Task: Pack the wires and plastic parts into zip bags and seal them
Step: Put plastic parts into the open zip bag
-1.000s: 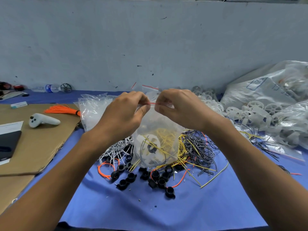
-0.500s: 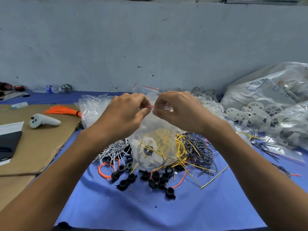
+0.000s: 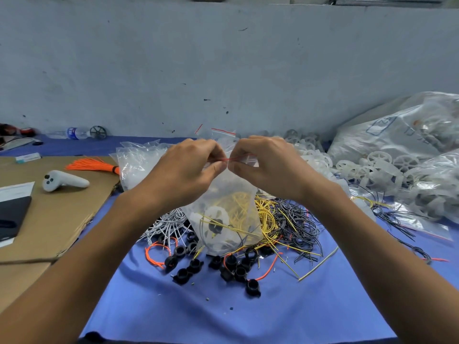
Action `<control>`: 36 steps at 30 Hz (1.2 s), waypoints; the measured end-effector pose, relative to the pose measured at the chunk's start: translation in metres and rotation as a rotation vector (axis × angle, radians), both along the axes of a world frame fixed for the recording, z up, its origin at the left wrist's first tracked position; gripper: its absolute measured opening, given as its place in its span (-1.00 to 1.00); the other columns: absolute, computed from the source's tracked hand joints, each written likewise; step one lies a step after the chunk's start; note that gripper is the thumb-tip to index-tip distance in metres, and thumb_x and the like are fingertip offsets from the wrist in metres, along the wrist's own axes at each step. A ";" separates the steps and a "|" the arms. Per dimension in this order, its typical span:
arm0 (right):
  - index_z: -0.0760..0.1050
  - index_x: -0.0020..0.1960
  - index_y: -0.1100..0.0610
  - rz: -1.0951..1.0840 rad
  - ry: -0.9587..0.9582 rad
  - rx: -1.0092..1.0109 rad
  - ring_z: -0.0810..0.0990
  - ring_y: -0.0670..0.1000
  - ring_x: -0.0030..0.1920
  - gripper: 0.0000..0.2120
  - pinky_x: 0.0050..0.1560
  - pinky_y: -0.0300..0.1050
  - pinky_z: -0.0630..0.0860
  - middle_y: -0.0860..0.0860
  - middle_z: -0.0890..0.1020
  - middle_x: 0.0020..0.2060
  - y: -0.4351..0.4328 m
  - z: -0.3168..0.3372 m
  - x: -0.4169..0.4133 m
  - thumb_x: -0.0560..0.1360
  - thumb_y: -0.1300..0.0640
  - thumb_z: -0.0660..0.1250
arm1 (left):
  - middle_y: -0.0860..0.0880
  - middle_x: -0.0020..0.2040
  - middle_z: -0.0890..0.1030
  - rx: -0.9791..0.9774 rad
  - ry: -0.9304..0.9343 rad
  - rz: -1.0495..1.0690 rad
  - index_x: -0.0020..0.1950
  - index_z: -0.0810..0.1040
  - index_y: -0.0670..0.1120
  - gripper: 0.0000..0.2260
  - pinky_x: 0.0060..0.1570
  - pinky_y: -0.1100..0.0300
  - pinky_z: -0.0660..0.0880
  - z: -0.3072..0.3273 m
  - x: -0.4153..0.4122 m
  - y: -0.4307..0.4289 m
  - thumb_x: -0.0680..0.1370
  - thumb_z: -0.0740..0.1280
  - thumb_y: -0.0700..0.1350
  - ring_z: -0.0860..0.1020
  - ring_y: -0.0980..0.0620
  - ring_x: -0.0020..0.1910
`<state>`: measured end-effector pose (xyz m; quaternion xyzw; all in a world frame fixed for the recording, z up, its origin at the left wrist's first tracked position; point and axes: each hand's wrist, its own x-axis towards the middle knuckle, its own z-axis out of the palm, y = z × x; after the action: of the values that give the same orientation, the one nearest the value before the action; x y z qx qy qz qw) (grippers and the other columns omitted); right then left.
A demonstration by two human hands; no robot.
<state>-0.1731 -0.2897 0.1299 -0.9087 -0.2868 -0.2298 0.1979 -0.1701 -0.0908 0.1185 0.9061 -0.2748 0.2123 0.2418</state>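
Presently we hold the filled zip bag [image 3: 229, 214] upright above the wire pile at mid-desk, left hand [image 3: 188, 172] and right hand [image 3: 267, 167] pinching its red seal strip [image 3: 229, 159] together, probably so the contents hang clear while we press it closed.

Workshop packing bench: loose wires [image 3: 295, 219], bagged plastic wheels [image 3: 387, 167].

l hand [image 3: 185, 175], r hand [image 3: 269, 170] in pinch on zip bag [image 3: 224, 192] seal [image 3: 244, 158]; yellow wires [image 3: 238, 206] inside
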 end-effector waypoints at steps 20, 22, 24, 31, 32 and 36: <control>0.59 -0.14 -0.05 -0.019 0.007 0.111 0.53 -0.21 -0.30 -0.88 -0.21 -0.11 0.53 -0.25 0.55 -0.35 -0.012 -0.005 0.002 0.48 -0.09 0.42 | 0.10 -0.07 0.61 -0.050 0.008 -0.057 0.00 0.57 0.04 -0.94 0.00 0.05 0.48 -0.004 0.003 -0.007 0.59 0.39 0.00 0.52 0.06 -0.04; 0.61 -0.15 -0.05 -0.010 0.044 0.156 0.55 -0.18 -0.30 -0.88 -0.25 -0.20 0.49 -0.24 0.56 -0.36 -0.016 -0.007 0.001 0.48 -0.08 0.44 | 0.12 -0.11 0.59 -0.058 0.010 -0.061 -0.03 0.54 0.08 -0.96 -0.02 0.04 0.47 -0.006 0.003 -0.006 0.60 0.38 -0.02 0.51 0.06 -0.06; 0.60 -0.15 -0.07 0.011 0.083 0.202 0.56 -0.16 -0.30 -0.90 -0.28 -0.22 0.49 -0.21 0.60 -0.32 -0.019 -0.010 -0.001 0.48 -0.06 0.45 | 0.15 -0.14 0.57 -0.063 0.010 -0.066 -0.05 0.51 0.11 -0.92 -0.06 0.08 0.45 -0.009 0.004 -0.006 0.60 0.38 -0.03 0.51 0.07 -0.09; 0.58 -0.16 -0.09 0.094 0.188 0.407 0.53 -0.24 -0.36 -0.91 -0.37 -0.43 0.38 -0.29 0.60 -0.31 -0.023 -0.018 -0.007 0.52 0.03 0.44 | 0.15 -0.16 0.62 -0.149 0.036 -0.142 -0.04 0.56 0.08 -0.95 -0.12 0.37 0.41 -0.009 0.002 -0.010 0.58 0.40 0.00 0.56 0.20 -0.12; 0.59 -0.13 -0.05 0.117 0.202 0.449 0.53 -0.24 -0.36 -0.93 -0.34 -0.39 0.40 -0.24 0.61 -0.31 -0.023 -0.021 -0.009 0.53 0.05 0.43 | 0.13 -0.16 0.62 -0.167 0.032 -0.152 -0.04 0.57 0.06 -0.96 -0.09 0.29 0.46 -0.010 0.002 -0.012 0.59 0.40 -0.01 0.57 0.16 -0.12; 0.56 -0.05 0.12 0.162 0.243 0.591 0.56 -0.01 -0.25 -0.91 -0.23 -0.19 0.46 0.00 0.62 -0.22 -0.021 -0.036 -0.019 0.59 0.11 0.35 | 0.12 -0.15 0.63 -0.229 -0.021 -0.177 -0.07 0.56 0.14 -0.95 -0.08 0.14 0.52 -0.010 -0.002 -0.020 0.58 0.40 0.02 0.60 0.07 -0.11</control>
<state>-0.1923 -0.3110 0.0943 -0.8071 -0.2531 -0.1765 0.5034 -0.1720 -0.1107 0.1088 0.8424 -0.3301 0.2294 0.3588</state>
